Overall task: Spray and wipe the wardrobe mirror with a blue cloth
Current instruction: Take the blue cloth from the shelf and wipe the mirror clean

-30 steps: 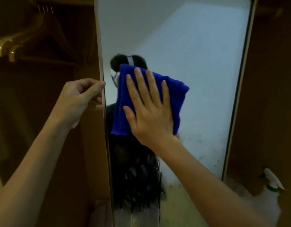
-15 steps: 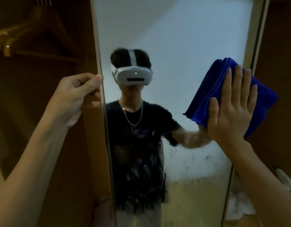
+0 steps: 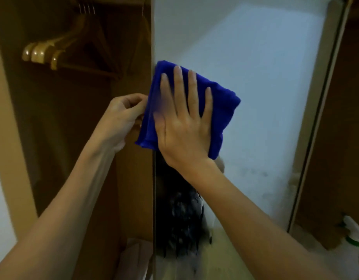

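At the left edge of a wardrobe mirror (image 3: 255, 98), a person's right hand (image 3: 184, 122) presses a folded blue cloth (image 3: 221, 110) flat against the glass, fingers (image 3: 191, 87) straight and spread, pointing up. The cloth lies under the palm and reaches past the fingertips, its left side overlapping the mirror's edge, its longer side running roughly top to bottom. Just beside it, the left hand (image 3: 122, 118) curls its fingers round that same edge, apparently steadying the door, with the cloth nearly touching its knuckles. Half a second ago the cloth was at the mirror's right edge; it has since swept across to the left, and the unwiped glass, still speckled lower down, now lies to the right of and below the fingers. Wooden hangers (image 3: 41, 53) hang in the open compartment behind. A spray bottle (image 3: 354, 231) stands at lower right, well apart.
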`<state>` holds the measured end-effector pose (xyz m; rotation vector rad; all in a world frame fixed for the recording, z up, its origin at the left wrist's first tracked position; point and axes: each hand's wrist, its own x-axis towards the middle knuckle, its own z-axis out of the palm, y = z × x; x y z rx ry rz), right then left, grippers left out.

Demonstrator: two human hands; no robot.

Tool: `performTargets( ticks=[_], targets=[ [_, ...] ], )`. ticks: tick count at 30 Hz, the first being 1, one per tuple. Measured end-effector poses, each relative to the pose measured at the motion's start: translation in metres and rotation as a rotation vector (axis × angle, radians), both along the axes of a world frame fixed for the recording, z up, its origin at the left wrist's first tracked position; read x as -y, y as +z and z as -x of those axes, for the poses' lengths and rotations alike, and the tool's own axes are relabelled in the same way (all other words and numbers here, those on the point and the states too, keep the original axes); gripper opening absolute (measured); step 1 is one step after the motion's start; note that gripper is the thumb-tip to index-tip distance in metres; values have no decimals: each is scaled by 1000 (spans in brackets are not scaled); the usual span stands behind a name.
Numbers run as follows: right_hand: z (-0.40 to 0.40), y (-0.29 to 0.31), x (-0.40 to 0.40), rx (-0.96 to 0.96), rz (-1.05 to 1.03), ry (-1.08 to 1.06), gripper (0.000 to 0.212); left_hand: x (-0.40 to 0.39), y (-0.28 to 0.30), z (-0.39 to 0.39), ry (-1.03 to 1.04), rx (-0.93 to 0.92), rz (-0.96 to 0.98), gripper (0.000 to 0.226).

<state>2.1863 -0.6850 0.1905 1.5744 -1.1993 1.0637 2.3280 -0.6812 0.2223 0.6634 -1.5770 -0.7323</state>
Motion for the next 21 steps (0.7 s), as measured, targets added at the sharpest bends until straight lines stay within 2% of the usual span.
performTargets(
  ticks=[6, 14, 21],
  targets=[
    [-1, -19, -4, -18, -25, -1, 59, -1, -4, 1, 31, 20, 16, 20],
    [7, -112, -4, -76, -81, 5, 61, -5, -5, 9, 48, 25, 50, 18],
    [37, -108, -2, -104, -51, 40, 61, -1, -5, 15, 155, 3, 77, 16]
  ],
)
